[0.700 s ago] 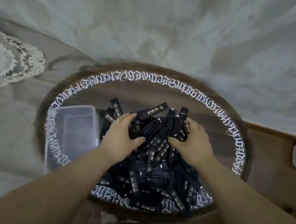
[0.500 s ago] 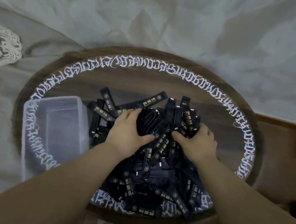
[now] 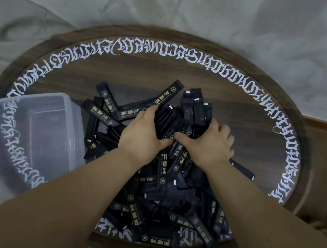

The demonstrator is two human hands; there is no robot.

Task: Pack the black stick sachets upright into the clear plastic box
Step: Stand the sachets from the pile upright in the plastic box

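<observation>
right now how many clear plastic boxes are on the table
1. The clear plastic box sits at the table's left edge, beside the pile of black sachets; none seen elsewhere.

Both forearms reach forward, converging. Left hand [image 3: 143, 133] and right hand [image 3: 208, 145] palms-down, thumbs nearly touching, fingers curled, gripping a bunch of sachets [image 3: 171, 123] between them.
</observation>
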